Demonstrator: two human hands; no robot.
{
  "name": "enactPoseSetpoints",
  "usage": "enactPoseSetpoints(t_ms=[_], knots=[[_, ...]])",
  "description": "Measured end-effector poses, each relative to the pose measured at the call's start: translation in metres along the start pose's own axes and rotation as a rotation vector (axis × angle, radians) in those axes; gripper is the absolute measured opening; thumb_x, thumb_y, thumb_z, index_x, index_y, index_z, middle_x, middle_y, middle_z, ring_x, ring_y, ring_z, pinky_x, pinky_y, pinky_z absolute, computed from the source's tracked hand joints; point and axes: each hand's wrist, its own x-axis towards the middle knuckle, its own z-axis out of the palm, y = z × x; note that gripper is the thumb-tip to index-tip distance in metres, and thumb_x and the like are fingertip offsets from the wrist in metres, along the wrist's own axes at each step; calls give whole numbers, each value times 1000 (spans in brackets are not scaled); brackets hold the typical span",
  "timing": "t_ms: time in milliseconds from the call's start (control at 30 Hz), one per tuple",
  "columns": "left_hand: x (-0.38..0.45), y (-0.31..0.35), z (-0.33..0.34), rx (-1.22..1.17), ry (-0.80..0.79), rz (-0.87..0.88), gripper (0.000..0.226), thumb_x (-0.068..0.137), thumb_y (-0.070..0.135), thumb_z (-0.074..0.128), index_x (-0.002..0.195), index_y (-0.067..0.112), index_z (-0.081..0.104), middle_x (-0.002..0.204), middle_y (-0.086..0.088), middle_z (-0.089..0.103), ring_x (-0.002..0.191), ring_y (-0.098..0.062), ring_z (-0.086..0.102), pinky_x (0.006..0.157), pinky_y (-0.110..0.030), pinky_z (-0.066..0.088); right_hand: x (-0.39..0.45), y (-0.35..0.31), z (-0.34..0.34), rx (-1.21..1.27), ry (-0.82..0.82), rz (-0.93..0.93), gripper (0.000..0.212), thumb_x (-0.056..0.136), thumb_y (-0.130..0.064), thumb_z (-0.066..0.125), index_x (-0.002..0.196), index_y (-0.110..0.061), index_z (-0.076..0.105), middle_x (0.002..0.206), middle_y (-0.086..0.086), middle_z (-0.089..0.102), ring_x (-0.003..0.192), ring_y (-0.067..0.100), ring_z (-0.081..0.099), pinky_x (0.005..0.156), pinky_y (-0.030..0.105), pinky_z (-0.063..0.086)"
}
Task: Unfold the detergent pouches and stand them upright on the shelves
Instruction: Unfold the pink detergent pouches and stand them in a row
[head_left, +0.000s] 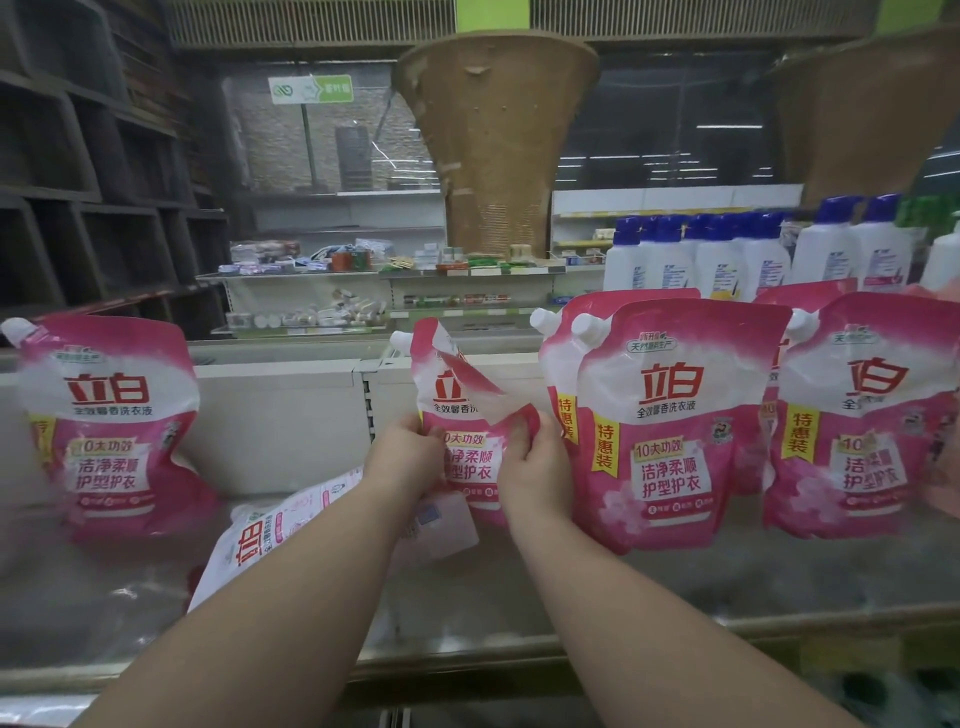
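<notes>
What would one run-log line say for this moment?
left hand: holds folded pouch | right hand: holds same pouch | pouch top: bent over | lying pouch: flat on shelf

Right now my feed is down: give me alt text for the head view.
Both hands, left hand and right hand, grip a folded pink detergent pouch upright on the shelf. Upright pouches stand on both sides; another pouch lies flat at lower left.

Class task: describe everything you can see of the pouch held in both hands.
The held pouch is glossy pink-and-white plastic with red Chinese lettering and a white spout cap at its top left. Its upper right part is folded forward, hiding part of the print. It stands roughly upright over the shelf, gripped at its sides by the left hand and right hand.
</notes>
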Motion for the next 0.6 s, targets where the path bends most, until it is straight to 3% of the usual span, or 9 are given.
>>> enactPoseSetpoints(t_ms=[133, 233, 400, 600], knots=[[0, -2, -3, 11, 28, -5, 16, 105, 28, 55, 106, 28, 71, 93, 2, 77, 79, -24, 75, 69, -41, 65, 8, 5, 10, 43, 5, 14, 13, 112, -41, 40, 102, -35, 47, 97, -2, 65, 84, 19, 65, 71, 35, 57], [-2, -1, -6, 3, 36, -20, 16, 105, 30, 54, 105, 29, 70, 93, 4, 77, 81, -24, 76, 73, -46, 66, 13, 3, 14, 80, -10, 52, 16, 112, -42, 39, 103, -32, 48, 94, -2, 65, 77, 14, 63, 65, 31, 52], [-3, -4, -13, 28, 81, 5, 15, 102, 30, 54, 99, 30, 69, 92, 6, 77, 87, -24, 74, 81, -48, 64, 24, 4, 23, 115, -82, 91, 24, 110, -48, 39, 101, -31, 52, 93, -1, 68, 84, 26, 71, 79, 49, 64], [-5, -9, -20, 46, 137, 24, 19, 103, 27, 52, 97, 34, 68, 93, 11, 75, 88, -17, 71, 76, -40, 63, 27, 5, 30, 219, -165, 113, 26, 111, -51, 36, 110, -33, 56, 99, -5, 74, 82, 15, 74, 75, 43, 66]])
